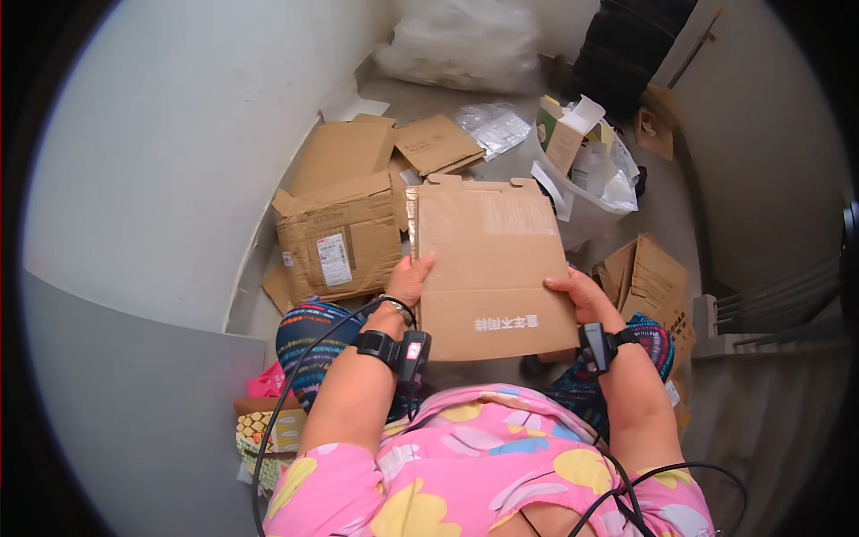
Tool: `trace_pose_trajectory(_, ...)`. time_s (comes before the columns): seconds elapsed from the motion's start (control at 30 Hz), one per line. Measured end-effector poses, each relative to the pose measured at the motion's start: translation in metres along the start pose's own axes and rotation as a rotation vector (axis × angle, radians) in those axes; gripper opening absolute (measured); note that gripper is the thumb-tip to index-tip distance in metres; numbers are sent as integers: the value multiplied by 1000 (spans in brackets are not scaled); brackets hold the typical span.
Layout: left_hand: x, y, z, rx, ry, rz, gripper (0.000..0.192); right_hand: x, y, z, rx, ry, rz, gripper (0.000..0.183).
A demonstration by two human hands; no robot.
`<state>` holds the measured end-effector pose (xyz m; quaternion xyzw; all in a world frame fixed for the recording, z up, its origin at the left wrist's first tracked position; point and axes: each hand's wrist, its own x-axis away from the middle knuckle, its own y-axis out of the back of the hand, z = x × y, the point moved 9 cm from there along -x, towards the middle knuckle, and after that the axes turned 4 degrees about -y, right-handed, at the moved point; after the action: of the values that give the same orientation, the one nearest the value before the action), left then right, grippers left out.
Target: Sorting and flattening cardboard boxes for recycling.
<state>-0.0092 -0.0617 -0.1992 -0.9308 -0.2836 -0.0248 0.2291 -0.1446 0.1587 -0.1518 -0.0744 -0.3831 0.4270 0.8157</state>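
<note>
Between my two hands is a flattened brown cardboard box (493,268), held up in front of my knees. It bears white printing near its lower edge and tabs along its far edge. My left hand (409,278) grips its left side, thumb on top. On the right side, my right hand (582,292) holds the edge, with its thumb over the face and its other fingers mostly hidden. Just left of my left hand lies a larger flattened carton (366,245) with a white label. Behind the held box rests another folded carton (439,144).
At the far wall sits a big translucent plastic bag (463,47). A white bag (590,201) holds mixed packaging. Crumpled clear plastic (496,127) lies on the floor. More flattened cardboard (654,278) leans at right, near stairs (758,409) and a railing. A grey panel (147,403) stands left.
</note>
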Motion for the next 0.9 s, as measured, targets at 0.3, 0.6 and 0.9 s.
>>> trace_pose_trajectory(0.3, -27, 82, 104, -211, 185, -252, 48, -46, 43, -42, 45, -19, -244, 42)
trace_pose_trajectory(0.6, -32, 124, 166, -876, 278, -424, 28, -26, 132, -58, 107, -78, -494, 36)
trace_pose_trajectory(0.9, -27, 166, 166, -848, 291, -561, 30, 13, 182, -59, 204, -133, -715, 40)
